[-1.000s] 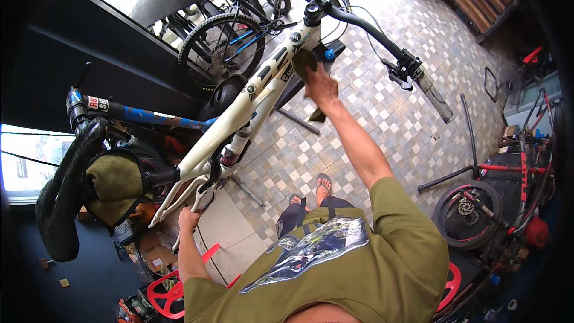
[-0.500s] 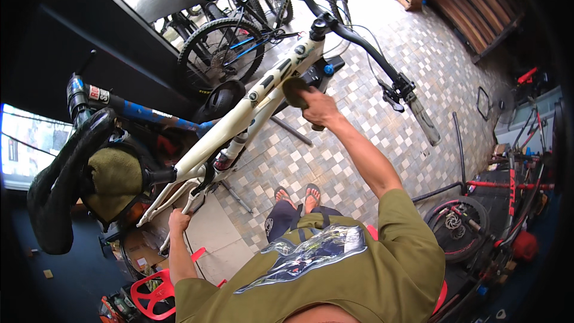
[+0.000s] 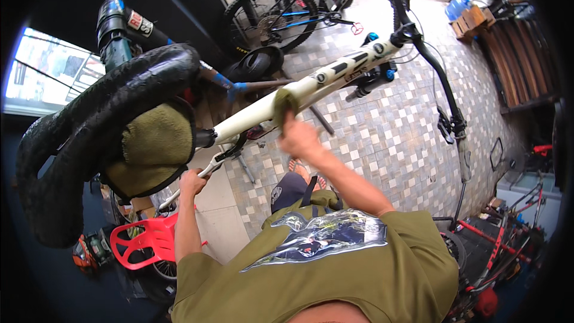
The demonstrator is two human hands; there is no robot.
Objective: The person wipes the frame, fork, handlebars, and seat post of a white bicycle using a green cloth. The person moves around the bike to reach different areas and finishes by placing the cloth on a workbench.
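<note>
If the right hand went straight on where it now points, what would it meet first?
Most likely the cream bike frame, through the green cloth in the right hand; depth is unclear.

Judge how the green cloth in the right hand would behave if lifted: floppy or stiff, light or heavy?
Likely floppy: the green cloth appears to curve over the cream bike frame at the right hand. Probably light: it looks like a small piece of plain fabric, though blur hides its weave.

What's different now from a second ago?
The right hand has moved the green cloth along the cream bike frame, away from the handlebar and toward the saddle. The camera view shifted. The left hand still grips the frame's rear end; neither has let go.
</note>
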